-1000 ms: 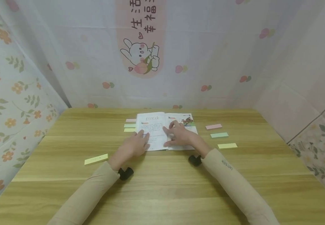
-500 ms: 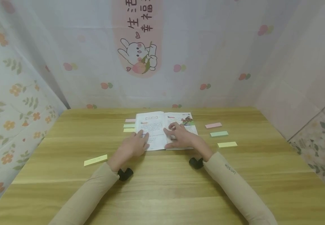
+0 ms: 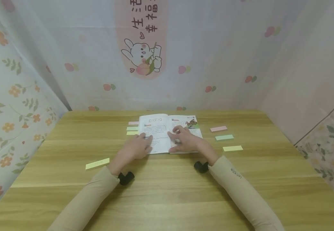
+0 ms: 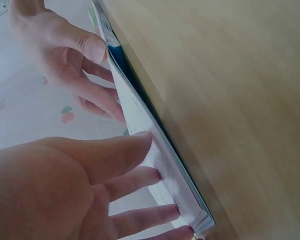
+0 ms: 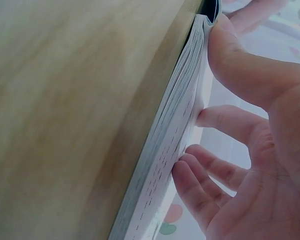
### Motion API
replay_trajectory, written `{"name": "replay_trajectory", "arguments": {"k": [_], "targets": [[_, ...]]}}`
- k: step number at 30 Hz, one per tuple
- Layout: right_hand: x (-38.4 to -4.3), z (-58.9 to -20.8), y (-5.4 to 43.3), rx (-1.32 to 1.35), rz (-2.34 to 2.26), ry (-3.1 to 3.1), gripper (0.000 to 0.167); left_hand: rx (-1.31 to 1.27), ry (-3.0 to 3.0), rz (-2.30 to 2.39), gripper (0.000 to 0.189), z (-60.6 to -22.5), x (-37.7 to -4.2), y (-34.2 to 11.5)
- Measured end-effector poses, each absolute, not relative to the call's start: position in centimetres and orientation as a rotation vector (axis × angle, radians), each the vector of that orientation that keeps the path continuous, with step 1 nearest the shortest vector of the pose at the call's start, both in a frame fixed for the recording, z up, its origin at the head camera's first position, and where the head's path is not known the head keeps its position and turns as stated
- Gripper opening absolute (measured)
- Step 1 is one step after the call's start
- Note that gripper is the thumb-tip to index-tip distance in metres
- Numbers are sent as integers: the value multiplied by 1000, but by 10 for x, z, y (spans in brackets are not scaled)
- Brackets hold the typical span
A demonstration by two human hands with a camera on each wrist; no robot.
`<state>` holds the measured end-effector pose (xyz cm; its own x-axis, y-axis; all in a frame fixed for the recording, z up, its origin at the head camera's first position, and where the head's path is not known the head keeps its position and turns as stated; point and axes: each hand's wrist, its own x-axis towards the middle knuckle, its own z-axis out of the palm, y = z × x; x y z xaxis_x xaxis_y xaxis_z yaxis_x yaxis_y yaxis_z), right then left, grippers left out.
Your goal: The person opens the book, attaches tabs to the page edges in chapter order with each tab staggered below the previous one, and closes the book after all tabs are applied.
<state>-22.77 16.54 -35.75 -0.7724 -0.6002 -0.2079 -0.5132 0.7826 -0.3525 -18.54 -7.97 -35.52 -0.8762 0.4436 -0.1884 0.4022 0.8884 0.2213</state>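
An open book (image 3: 159,141) lies at the far middle of the wooden table, with print on both pages and a colour picture at the top right. My left hand (image 3: 135,147) rests on the lower left part of the left page, fingers spread. My right hand (image 3: 185,141) presses on the right page, its thumb close to the spine. In the left wrist view, the fingertips (image 4: 145,142) touch the page surface. The right wrist view shows the thumb (image 5: 230,45) near the fold and the bent fingers touching the paper. Pink, green and yellow strips (image 3: 132,128) stick out beside the book's left edge.
Right of the book lie a pink strip (image 3: 218,128), a green strip (image 3: 224,137) and a yellow strip (image 3: 232,148). Another yellow strip (image 3: 97,163) with faint writing lies beside the left forearm. A patterned curtain (image 3: 190,57) hangs behind the table (image 3: 167,199).
My left hand has slid slightly left along the page's lower edge. The right hand stays nearly in place on the right page. The head view has shifted a little.
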Motion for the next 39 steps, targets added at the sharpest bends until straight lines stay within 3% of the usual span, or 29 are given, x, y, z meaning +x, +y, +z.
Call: {"name": "replay_trajectory", "arguments": {"k": [18, 39], "targets": [[-228, -359, 167, -874, -420, 2669, 83, 730, 2945, 469, 43, -353, -184, -100], [-227, -360, 166, -829, -406, 2666, 83, 681, 2878, 666, 55, -353, -166, -160]]}}
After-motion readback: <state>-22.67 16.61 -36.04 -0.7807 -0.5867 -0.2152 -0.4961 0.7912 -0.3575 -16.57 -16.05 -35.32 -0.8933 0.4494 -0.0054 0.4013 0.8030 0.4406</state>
